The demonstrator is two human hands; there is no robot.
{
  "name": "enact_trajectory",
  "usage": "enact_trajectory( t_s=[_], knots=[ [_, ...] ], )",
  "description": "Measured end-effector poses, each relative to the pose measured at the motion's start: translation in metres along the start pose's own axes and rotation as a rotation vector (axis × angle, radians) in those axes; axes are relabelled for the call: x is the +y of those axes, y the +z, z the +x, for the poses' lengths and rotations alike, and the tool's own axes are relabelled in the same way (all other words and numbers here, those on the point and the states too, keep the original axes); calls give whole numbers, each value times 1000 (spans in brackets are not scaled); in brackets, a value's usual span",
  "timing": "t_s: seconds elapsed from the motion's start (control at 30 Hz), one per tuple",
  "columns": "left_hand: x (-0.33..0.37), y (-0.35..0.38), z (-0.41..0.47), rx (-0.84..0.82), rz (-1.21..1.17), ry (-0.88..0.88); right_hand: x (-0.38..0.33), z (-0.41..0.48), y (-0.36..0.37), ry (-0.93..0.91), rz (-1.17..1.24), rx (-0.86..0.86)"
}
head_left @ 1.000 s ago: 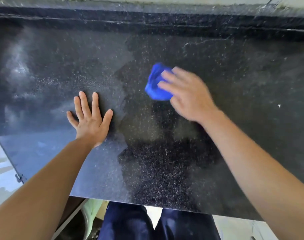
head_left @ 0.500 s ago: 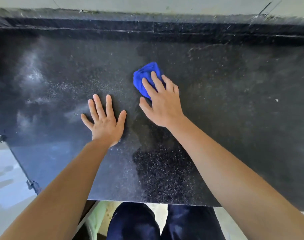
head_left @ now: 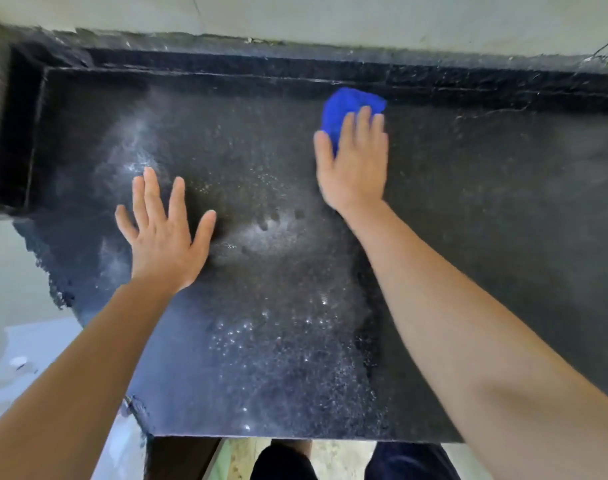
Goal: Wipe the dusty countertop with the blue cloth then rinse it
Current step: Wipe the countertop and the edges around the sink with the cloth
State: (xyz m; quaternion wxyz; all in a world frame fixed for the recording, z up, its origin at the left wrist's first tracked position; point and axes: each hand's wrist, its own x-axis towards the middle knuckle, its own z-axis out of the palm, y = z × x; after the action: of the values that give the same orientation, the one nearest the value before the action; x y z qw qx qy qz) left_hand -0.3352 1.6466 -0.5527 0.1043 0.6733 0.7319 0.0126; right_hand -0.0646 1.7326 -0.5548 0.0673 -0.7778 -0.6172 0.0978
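The dark speckled table point(head_left: 503, 237) fills the view, and everything is best placed from the blue cloth point(head_left: 349, 102), which lies bunched on the far part of the surface. Just beyond the cloth runs the table's raised back ledge point(head_left: 226, 69), with the cloth's far edge almost against it. A pale film of dust point(head_left: 271, 237) covers the surface left of the cloth and nearer the person. The surface to the cloth's right looks darker and cleaner.

The right hand point(head_left: 356, 168) lies on the near half of the cloth, fingers straight and together, pressing it down rather than gripping it. The cloth pokes out ahead of the fingertips. The left hand point(head_left: 164, 237) is well to the cloth's left and nearer the person, spread open with nothing in it, flat on or just over the table, seemingly as a brace.

Since the dust lies left and nearward of the cloth, the coming stroke likely has to drag the cloth that way, and the right hand is placed to do it. No tap or sink for rinsing is in view.
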Motion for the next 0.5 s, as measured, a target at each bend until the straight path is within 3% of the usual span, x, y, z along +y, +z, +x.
enact_trajectory(
  t_s=[0.13, 0.3, 0.4, 0.5],
  knots=[
    [-21, 8, 10, 38, -15, -29, -80, -35, 32, -402, 35, -17],
    [-20, 17, 7, 54, 20, -11, -29, -43, 23, -626, -3, -77],
    [-21, 16, 8, 45, 17, -16, 31, -28, 8, -487, -49, -5],
    [-21, 17, 9, 34, 41, -15, 65, 0, -3, -94, 8, 65]
  ],
)
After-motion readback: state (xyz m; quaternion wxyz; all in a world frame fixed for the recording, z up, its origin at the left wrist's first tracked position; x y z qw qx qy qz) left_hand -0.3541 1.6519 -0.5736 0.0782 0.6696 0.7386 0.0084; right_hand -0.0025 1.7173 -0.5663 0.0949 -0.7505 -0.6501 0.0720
